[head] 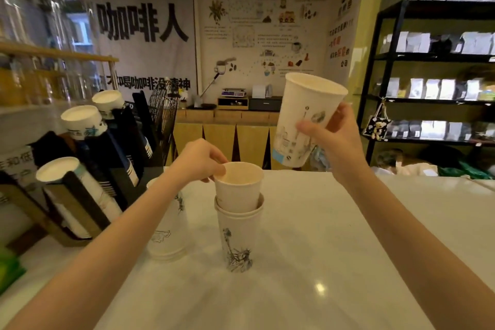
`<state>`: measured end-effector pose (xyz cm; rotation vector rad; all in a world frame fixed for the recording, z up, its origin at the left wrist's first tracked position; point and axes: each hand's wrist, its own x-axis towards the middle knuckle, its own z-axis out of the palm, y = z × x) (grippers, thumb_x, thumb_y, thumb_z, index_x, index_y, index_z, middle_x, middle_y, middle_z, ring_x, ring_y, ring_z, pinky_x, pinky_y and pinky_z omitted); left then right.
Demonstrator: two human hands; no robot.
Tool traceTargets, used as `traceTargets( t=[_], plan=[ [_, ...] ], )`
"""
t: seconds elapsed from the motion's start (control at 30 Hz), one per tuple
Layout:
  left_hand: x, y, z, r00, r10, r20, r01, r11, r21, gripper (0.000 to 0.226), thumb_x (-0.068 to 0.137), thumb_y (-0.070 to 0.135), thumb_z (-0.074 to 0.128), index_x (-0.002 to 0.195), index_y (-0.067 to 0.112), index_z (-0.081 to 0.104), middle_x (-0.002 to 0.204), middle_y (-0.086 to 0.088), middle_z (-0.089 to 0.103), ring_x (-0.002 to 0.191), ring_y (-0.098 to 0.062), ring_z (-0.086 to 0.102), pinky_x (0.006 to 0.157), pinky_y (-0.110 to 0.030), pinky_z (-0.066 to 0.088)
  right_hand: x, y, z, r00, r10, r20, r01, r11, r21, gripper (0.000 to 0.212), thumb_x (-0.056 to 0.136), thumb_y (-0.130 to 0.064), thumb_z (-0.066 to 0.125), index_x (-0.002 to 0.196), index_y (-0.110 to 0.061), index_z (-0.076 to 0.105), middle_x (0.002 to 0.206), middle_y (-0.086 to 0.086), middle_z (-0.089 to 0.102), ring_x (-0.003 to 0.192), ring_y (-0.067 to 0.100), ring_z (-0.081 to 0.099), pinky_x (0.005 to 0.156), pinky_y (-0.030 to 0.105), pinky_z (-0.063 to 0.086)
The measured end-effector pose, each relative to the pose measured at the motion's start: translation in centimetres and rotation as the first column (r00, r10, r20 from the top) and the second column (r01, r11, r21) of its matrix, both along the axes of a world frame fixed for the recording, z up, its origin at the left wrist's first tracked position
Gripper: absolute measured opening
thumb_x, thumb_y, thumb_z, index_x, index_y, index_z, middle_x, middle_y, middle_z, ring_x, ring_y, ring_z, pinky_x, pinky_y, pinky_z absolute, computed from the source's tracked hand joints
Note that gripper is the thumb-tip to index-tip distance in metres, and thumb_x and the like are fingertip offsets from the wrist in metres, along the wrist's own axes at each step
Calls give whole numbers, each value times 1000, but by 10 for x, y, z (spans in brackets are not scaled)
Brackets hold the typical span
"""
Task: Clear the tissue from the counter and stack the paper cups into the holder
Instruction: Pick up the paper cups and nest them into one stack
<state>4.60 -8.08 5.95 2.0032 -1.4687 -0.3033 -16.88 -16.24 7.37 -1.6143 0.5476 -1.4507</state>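
A stack of white printed paper cups [239, 225] stands upright in the middle of the white counter [334, 236]. My left hand [199, 161] pinches the rim of the top cup in that stack. My right hand [333, 136] holds a single white paper cup [302, 120] tilted in the air, above and to the right of the stack. A second cup [167, 230] stands on the counter behind my left forearm, partly hidden. The black cup holder [117, 158] stands at the left with rows of cups lying slanted in its slots. No tissue is visible.
Shelves with glass jars [40, 35] rise at the far left. A green item [8, 268] lies at the left counter edge. Beyond the counter are a wooden sideboard [227, 128] and a black shelving rack [434, 75] with bags.
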Motion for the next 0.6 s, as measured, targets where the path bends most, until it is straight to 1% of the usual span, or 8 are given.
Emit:
traceTargets(
  t=[0.07, 0.17, 0.23, 0.3, 0.37, 0.43, 0.5, 0.6],
  plan=[
    [0, 0, -11, 1000, -12, -10, 12, 1000, -13, 19, 80, 10, 61, 99, 12, 67, 92, -3, 63, 74, -10, 58, 53, -17, 47, 11, 3, 6, 995, 91, 43, -92, 995, 25, 75, 65, -15, 78, 128, -14, 39, 121, 5, 60, 110, 20, 60, 89, 42, 53],
    [1, 3, -26, 993, -47, -107, 44, 999, -27, 17, 80, 9, 60, 94, 14, 70, 98, -2, 64, 86, -14, 60, 59, -20, 50, 30, 9, 3, 983, 184, 13, -185, 982, 43, 76, 62, -15, 79, 128, -15, 41, 119, 5, 62, 110, 20, 61, 87, 41, 55],
    [3, 5, -34, 985, -49, -165, 43, 998, -37, 17, 80, 9, 61, 93, 14, 70, 101, -3, 66, 89, -17, 61, 66, -24, 53, 43, 13, -8, 974, 220, -52, -218, 975, 44, 77, 63, -11, 79, 130, -14, 40, 119, 5, 61, 108, 18, 61, 81, 32, 57],
    [5, 9, -41, 973, -38, -226, 28, 998, -48, 20, 81, 10, 60, 99, 12, 68, 103, -5, 68, 92, -21, 62, 74, -32, 54, 52, 17, -23, 955, 263, -139, -257, 965, 58, 77, 65, -7, 77, 131, -16, 38, 116, 0, 60, 104, 12, 60, 70, 21, 58],
    [8, 12, -47, 953, -39, -300, 20, 998, -66, 24, 83, 9, 57, 105, 12, 65, 105, -7, 69, 95, -22, 62, 81, -38, 55, 58, 17, -38, 938, 299, -175, -285, 953, 103, 77, 65, -8, 77, 130, -20, 38, 114, -3, 59, 102, 8, 58, 65, 15, 56],
    [11, 16, -53, 928, -48, -369, 17, 996, -87, 20, 87, 8, 51, 101, 12, 64, 101, -8, 68, 93, -20, 63, 80, -36, 55, 60, 14, -47, 938, 308, -159, -287, 948, 139, 74, 66, -7, 77, 126, -25, 38, 116, -2, 59, 104, 9, 58, 66, 18, 56],
    [12, 18, -55, 887, -53, -458, 13, 996, -91, 20, 90, 9, 44, 93, 15, 63, 93, -4, 66, 85, -14, 62, 74, -28, 53, 59, 12, -51, 940, 303, -155, -281, 948, 152, 74, 66, -7, 77, 125, -27, 38, 119, 0, 58, 107, 13, 57, 72, 23, 54],
    [11, 20, -57, 842, -63, -535, 10, 995, -101, 24, 91, 13, 43, 84, 23, 63, 90, 3, 66, 89, -14, 62, 78, -29, 52, 56, 10, -53, 929, 303, -214, -279, 951, 134, 74, 64, -8, 78, 123, -29, 37, 116, -4, 56, 106, 11, 56, 74, 25, 53]
  ],
)
